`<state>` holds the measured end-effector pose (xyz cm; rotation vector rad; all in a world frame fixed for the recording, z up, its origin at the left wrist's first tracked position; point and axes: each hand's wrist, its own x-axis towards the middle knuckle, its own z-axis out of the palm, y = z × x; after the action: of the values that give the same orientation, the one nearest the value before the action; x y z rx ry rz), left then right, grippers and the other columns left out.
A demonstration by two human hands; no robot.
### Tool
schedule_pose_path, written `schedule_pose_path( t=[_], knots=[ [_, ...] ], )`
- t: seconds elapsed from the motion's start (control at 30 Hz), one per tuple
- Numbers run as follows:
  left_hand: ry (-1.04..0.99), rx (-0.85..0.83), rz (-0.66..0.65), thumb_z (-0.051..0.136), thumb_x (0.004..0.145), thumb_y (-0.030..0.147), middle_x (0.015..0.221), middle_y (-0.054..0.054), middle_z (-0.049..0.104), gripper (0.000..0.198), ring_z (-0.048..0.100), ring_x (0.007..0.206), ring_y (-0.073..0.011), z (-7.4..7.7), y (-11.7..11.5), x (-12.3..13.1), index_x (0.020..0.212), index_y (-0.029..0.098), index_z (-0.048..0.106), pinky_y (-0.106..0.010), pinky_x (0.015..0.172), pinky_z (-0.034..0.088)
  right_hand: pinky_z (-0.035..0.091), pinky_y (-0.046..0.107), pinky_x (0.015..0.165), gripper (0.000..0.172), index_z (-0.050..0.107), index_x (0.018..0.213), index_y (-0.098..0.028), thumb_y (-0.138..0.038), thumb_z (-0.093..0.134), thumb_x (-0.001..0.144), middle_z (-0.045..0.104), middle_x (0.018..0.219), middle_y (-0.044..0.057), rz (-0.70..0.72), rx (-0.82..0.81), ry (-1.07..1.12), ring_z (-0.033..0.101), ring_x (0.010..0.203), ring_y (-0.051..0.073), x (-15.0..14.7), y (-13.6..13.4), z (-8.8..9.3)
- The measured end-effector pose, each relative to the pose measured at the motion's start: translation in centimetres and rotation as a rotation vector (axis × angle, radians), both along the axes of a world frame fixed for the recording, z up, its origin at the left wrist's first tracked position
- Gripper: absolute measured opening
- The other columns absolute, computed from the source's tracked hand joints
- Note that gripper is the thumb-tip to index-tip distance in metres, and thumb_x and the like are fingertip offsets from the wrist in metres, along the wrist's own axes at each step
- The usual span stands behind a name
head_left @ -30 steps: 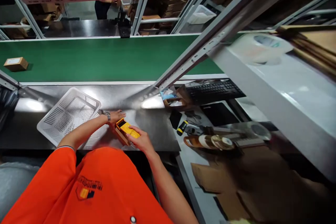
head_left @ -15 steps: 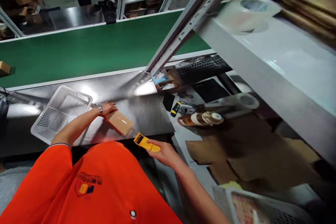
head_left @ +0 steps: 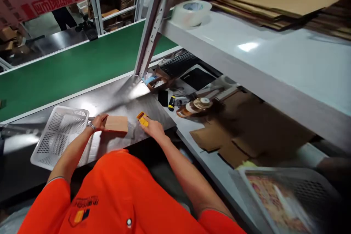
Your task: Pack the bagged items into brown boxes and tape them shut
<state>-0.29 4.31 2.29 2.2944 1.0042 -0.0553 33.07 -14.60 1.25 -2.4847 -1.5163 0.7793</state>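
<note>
My left hand (head_left: pixel 99 121) grips the left end of a small brown cardboard box (head_left: pixel 116 123) that lies on the dark steel worktop (head_left: pixel 115 98). My right hand (head_left: pixel 152 128) is closed round a yellow hand-held device (head_left: pixel 142 119), held just right of the box near the worktop's front edge. A watch shows on my left wrist. Both arms come out of an orange shirt (head_left: pixel 115 193).
A white perforated basket (head_left: pixel 59 135) lies left of the box. Behind runs a green conveyor belt (head_left: pixel 65 69). To the right are a keyboard (head_left: pixel 178 64), tape rolls (head_left: pixel 196 105), flat cardboard (head_left: pixel 241 131) and a basket (head_left: pixel 285 197). A shelf above holds a tape roll (head_left: pixel 191 11) and stacked cardboard.
The yellow device left the top of the box, swung out to the right off the worktop edge, then came back beside the box. My left hand stayed on the box. The view turned right.
</note>
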Motion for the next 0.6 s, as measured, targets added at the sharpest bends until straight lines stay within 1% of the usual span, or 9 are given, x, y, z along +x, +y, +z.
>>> schedule_pose_path(
  t=[0.1, 0.17, 0.2, 0.27, 0.3, 0.4, 0.47, 0.53, 0.6],
  knots=[
    [-0.011, 0.023, 0.057, 0.106, 0.057, 0.021, 0.151, -0.02, 0.077, 0.099, 0.076, 0.134, -0.0412, -0.4, -0.6, -1.9, 0.148, 0.014, 0.07, -0.051, 0.121, 0.06, 0.061, 0.049, 0.109, 0.08, 0.045, 0.183, -0.015, -0.035, 0.071, 0.109, 0.081, 0.14, 0.027, -0.027, 0.039, -0.04, 0.081, 0.124, 0.039, -0.1, 0.9, -1.7],
    [-0.022, 0.035, 0.101, 0.107, 0.055, 0.023, 0.146, -0.017, 0.079, 0.097, 0.077, 0.13, -0.041, -0.8, -1.2, -2.8, 0.145, 0.017, 0.071, -0.053, 0.119, 0.062, 0.057, 0.053, 0.12, 0.079, 0.042, 0.184, -0.012, -0.031, 0.065, 0.111, 0.072, 0.156, 0.031, -0.06, 0.09, -0.045, 0.073, 0.142, 0.041, -0.8, 1.5, -3.1],
    [-0.028, 0.044, 0.123, 0.107, 0.055, 0.023, 0.144, -0.017, 0.08, 0.097, 0.077, 0.13, -0.0413, -1.1, -1.5, -3.2, 0.144, 0.018, 0.071, -0.054, 0.119, 0.062, 0.052, 0.057, 0.128, 0.077, 0.041, 0.183, -0.01, -0.031, 0.061, 0.112, 0.064, 0.166, 0.033, -0.079, 0.147, -0.007, 0.064, 0.154, 0.043, -1.4, 1.7, -3.9],
    [-0.036, 0.064, 0.15, 0.107, 0.055, 0.025, 0.146, -0.017, 0.078, 0.096, 0.076, 0.132, -0.0422, -1.6, -2.0, -3.6, 0.144, 0.017, 0.071, -0.055, 0.12, 0.062, 0.038, 0.06, 0.141, 0.077, 0.038, 0.183, -0.006, -0.036, 0.054, 0.114, 0.049, 0.182, 0.032, -0.085, 0.288, 0.155, 0.046, 0.171, 0.042, -3.3, 2.2, -5.7],
    [-0.037, 0.074, 0.158, 0.107, 0.056, 0.026, 0.148, -0.019, 0.077, 0.096, 0.075, 0.133, -0.0428, -1.8, -2.2, -3.7, 0.144, 0.016, 0.07, -0.056, 0.121, 0.061, 0.035, 0.06, 0.144, 0.078, 0.038, 0.183, -0.006, -0.041, 0.052, 0.115, 0.045, 0.186, 0.03, -0.069, 0.347, 0.271, 0.041, 0.175, 0.04, -4.6, 2.5, -6.6],
    [-0.037, 0.081, 0.168, 0.105, 0.057, 0.027, 0.148, -0.018, 0.075, 0.095, 0.074, 0.134, -0.0426, -2.3, -2.6, -3.7, 0.144, 0.017, 0.069, -0.057, 0.121, 0.061, 0.035, 0.058, 0.145, 0.083, 0.038, 0.184, -0.012, -0.052, 0.051, 0.113, 0.045, 0.188, 0.023, -0.042, 0.428, 0.681, 0.041, 0.177, 0.036, -9.1, 3.2, -9.3],
    [-0.039, 0.074, 0.173, 0.104, 0.056, 0.027, 0.146, -0.016, 0.074, 0.094, 0.073, 0.133, -0.0416, -2.5, -2.7, -3.6, 0.143, 0.02, 0.069, -0.059, 0.12, 0.062, 0.034, 0.059, 0.145, 0.086, 0.034, 0.186, -0.017, -0.057, 0.05, 0.112, 0.043, 0.191, 0.019, -0.063, 0.442, 0.864, 0.041, 0.177, 0.036, -11.7, 3.3, -10.9],
    [-0.053, 0.063, 0.183, 0.104, 0.054, 0.024, 0.146, -0.016, 0.072, 0.097, 0.072, 0.134, -0.0419, -2.6, -2.9, -3.6, 0.144, 0.02, 0.068, -0.06, 0.12, 0.061, 0.032, 0.06, 0.146, 0.093, 0.027, 0.189, -0.02, -0.062, 0.051, 0.109, 0.036, 0.194, 0.016, -0.079, 0.459, 0.929, 0.038, 0.179, 0.037, -13.3, 3.1, -12.1],
    [-0.071, 0.049, 0.196, 0.104, 0.052, 0.023, 0.148, -0.019, 0.069, 0.102, 0.07, 0.136, -0.0434, -2.6, -3.0, -3.6, 0.146, 0.017, 0.067, -0.061, 0.122, 0.06, 0.028, 0.062, 0.148, 0.106, 0.026, 0.189, -0.021, -0.072, 0.059, 0.102, 0.033, 0.195, 0.017, -0.062, 0.455, 0.936, 0.034, 0.18, 0.039, -13.6, 2.8, -13.0]
  ],
)
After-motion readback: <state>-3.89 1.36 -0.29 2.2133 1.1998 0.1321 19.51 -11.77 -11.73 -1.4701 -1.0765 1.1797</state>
